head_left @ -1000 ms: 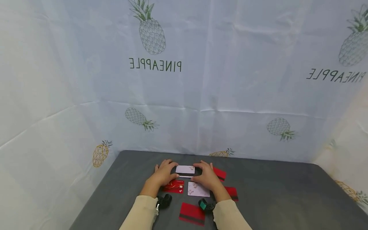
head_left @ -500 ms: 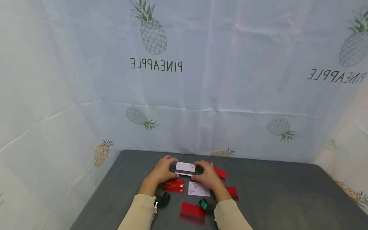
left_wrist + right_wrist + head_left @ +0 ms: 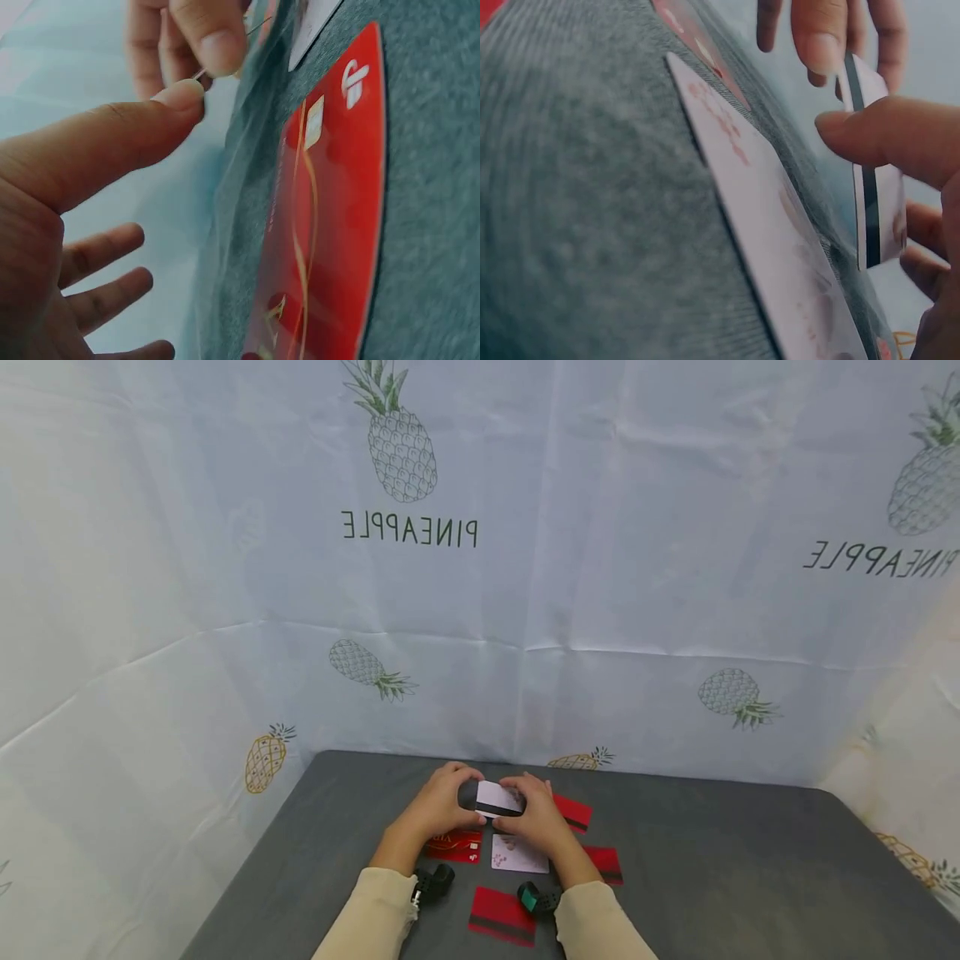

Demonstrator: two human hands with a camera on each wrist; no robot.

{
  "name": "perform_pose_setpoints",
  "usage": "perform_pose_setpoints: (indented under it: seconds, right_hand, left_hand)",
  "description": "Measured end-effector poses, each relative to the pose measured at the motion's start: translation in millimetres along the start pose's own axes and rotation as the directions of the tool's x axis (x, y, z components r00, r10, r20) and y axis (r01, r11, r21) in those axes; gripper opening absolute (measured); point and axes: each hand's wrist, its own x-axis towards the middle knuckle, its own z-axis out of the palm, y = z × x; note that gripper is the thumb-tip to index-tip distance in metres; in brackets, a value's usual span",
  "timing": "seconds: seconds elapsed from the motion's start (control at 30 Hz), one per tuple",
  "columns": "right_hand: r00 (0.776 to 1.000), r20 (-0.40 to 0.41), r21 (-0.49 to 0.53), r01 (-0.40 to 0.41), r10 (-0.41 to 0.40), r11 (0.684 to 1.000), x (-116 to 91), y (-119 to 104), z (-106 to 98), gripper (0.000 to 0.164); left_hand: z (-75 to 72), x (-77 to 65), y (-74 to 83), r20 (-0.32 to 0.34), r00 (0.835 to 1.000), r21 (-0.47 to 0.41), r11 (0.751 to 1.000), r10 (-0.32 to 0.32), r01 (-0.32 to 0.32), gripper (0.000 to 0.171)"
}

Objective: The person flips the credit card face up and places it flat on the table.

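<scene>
A white card with a dark magnetic stripe (image 3: 497, 798) is held up off the table between both hands. My left hand (image 3: 441, 803) pinches its left end with thumb and fingers. At the other end, my right hand (image 3: 542, 818) grips it, the thumb crossing the stripe side in the right wrist view. Edge-on, the card shows only as a thin line in the left wrist view. Below the left hand lies a red VIP card (image 3: 459, 850) with a chip, partly covered by it. A white card with a flower print (image 3: 519, 854) lies below the right hand.
Three red cards with dark stripes lie about: one at the front (image 3: 501, 917), one right of the right wrist (image 3: 606, 865), and one behind the right hand (image 3: 573, 815). The grey table (image 3: 712, 868) meets a pineapple-print curtain (image 3: 630, 568) at the back.
Both hands have raised the white striped card from near the table. The left hand and the card have then shifted right, while the right hand has stayed almost in place.
</scene>
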Motion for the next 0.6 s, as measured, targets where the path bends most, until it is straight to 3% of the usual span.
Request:
perform_pose_setpoints:
  seconds: [0.13,0.6]
  right_hand:
    - [0.998,-0.036,-0.022,0.059,-0.059,0.998,-0.1,-2.3,1.7,0.054]
    - [0.978,-0.138,-0.113,0.140,-0.155,0.984,-3.4,-7.7,2.7,0.057]
  left_hand:
    - [1.5,-0.6,3.6,0.005,1.000,-0.019,1.000,0.017,-0.017,0.055]
    - [3.4,-0.3,7.7,-0.016,0.998,-0.043,0.997,0.057,-0.057,0.056]
